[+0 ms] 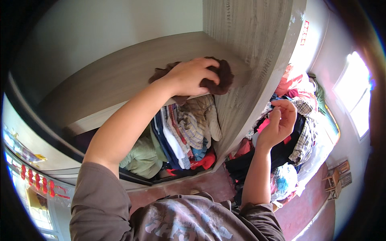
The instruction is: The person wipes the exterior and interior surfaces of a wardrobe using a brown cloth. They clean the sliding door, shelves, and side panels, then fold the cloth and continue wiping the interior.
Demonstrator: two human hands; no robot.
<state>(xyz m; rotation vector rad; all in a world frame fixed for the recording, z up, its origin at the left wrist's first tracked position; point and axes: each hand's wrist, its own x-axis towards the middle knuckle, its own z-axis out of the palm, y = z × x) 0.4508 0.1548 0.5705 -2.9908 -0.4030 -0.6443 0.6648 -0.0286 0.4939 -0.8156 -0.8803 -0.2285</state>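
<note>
My left hand (193, 76) presses a dark brown cloth (221, 78) onto a wood-grain wardrobe shelf (120, 72), close to its right corner, where the upright side panel (250, 45) meets it. The cloth bunches around my spread fingers and hangs a little over the shelf's front edge. My right hand (279, 123) is raised on the outer side of the panel, in front of piled clothes, its fingers curled with the thumb near the fingertips. Nothing can be made out in it. Below the shelf, folded and stacked clothes (175, 135) fill a compartment.
Right of the wardrobe lies a heap of clothes (301, 144) with a clear plastic bag (283, 180) at its near end. Small wooden stools (334, 180) stand by the wall, near a bright window (355, 93). Red lantern decorations (37, 180) hang at the lower left.
</note>
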